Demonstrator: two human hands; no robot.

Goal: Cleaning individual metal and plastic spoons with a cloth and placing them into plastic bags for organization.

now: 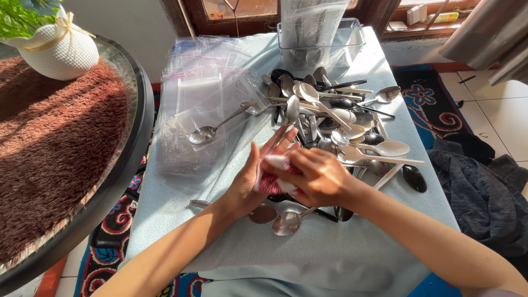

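**Head cam: both hands pinching 1 small bag over the spoon pile**

Left hand (247, 179) and right hand (313, 176) meet mid-table, fingers closed on a red-and-white-edged clear bag (270, 179), likely steadying its mouth. Bag's long axis runs near-to-far. Spoon pile (335, 121) sits just beyond; bag stack (198, 104) far left.

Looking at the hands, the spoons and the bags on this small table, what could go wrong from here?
1. The spoon pile is loose and tangled. A nudge from the right hand could start it sliding.
2. One dark spoon lies near the table's right edge, so it may drop to the floor.
3. The clear bags are slippery and stacked. One spoon already rests on them, and a brush of the left hand could shift the stack.
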